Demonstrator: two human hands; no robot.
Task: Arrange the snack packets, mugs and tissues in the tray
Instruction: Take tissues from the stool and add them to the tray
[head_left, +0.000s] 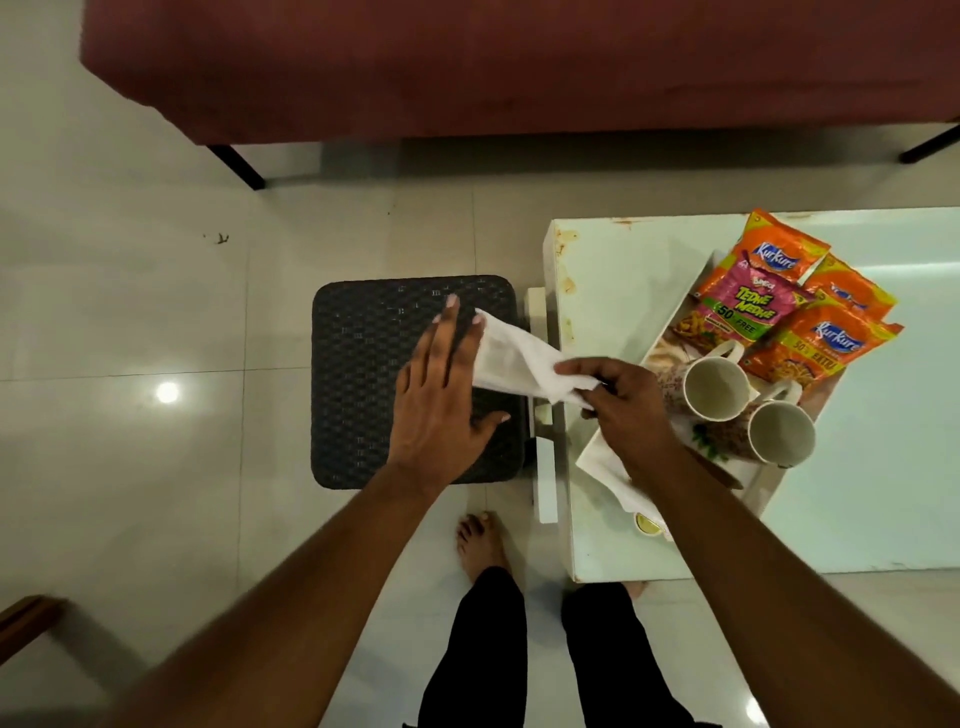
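Note:
A white tissue (511, 358) stretches in the air between my hands, above a black woven stool. My right hand (621, 402) pinches its right end. My left hand (441, 400) has straight fingers lying against the tissue's left end. On the white table a rectangular tray (696, 280) holds three orange Kurkure packets (774, 254) and a pink snack packet (750, 306) at its far end. Two white mugs (717, 382) (782, 434) lie on their sides in the tray. Another tissue (605, 462) lies at the tray's near end, partly hidden under my right forearm.
The black stool (363, 364) stands on the tiled floor left of the white table (883, 493). A small yellow-topped cup (647, 524) sits near the table's front edge. A dark red sofa (519, 67) spans the back. My bare feet and legs are below.

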